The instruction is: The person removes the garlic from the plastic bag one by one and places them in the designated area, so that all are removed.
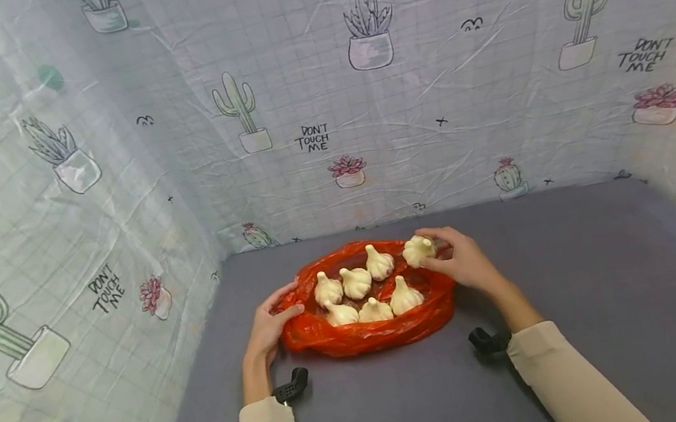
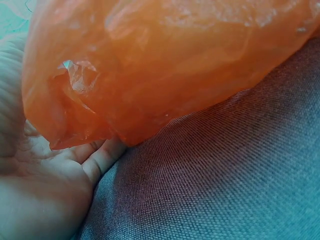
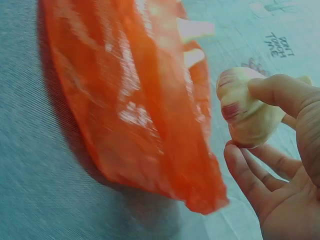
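Observation:
A red plastic bag (image 1: 367, 338) lies on the table with its mouth spread wide. Inside sit several pale garlic bulbs (image 1: 357, 283), mostly stem up. My left hand (image 1: 269, 327) holds the bag's left side, thumb at the rim and fingers round the outside; in the left wrist view the plastic (image 2: 165, 75) hides part of those fingers. Above the bag's right edge, my right hand (image 1: 464, 263) pinches one garlic bulb (image 1: 418, 250) between thumb and fingers. The right wrist view shows this bulb (image 3: 250, 112), streaked purple, apart from the bag.
The grey cloth-covered table (image 1: 596, 286) extends on both sides of the bag. A hanging sheet (image 1: 429, 112) printed with cacti encloses the back and sides. Black wrist devices (image 1: 292, 385) sit at both wrists, near the tabletop.

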Demonstrator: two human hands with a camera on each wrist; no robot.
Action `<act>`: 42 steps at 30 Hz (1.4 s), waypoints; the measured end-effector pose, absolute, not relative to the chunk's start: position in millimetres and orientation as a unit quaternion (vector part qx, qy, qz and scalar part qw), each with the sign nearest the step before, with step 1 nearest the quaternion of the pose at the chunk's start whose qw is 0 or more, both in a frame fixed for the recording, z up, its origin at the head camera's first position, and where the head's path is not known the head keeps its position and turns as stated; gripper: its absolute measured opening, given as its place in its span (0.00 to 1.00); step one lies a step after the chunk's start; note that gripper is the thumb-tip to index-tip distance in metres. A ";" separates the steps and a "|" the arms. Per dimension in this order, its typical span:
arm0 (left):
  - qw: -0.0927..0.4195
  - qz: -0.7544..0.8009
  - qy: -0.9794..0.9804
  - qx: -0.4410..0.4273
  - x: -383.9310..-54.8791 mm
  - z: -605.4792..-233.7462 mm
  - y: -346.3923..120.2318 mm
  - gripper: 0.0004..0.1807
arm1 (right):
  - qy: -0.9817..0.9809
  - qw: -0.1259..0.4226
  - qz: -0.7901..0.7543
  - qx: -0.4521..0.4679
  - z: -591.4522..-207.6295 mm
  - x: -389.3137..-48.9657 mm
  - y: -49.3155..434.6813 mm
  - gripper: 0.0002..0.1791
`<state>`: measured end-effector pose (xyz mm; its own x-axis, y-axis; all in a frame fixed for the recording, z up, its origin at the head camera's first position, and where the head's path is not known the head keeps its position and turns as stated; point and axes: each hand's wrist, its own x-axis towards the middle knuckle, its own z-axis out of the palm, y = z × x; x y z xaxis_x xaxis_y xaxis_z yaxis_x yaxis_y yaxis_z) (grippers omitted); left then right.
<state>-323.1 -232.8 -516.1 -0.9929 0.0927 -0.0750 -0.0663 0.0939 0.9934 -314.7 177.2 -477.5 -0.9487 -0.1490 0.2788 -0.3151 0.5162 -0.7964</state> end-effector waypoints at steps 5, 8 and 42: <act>0.060 0.672 0.738 0.006 -322.5 -517.7 -233.1 0.29 | -0.867 0.089 0.476 0.116 -473.5 -313.5 189.9 0.33; 0.064 0.672 0.738 0.009 -322.7 -518.2 -232.1 0.30 | -0.866 0.095 0.480 0.108 -472.8 -313.5 199.8 0.33; 0.070 0.679 0.730 0.019 -324.3 -515.4 -235.1 0.31 | -0.879 0.104 0.466 -0.018 -495.1 -316.1 261.0 0.34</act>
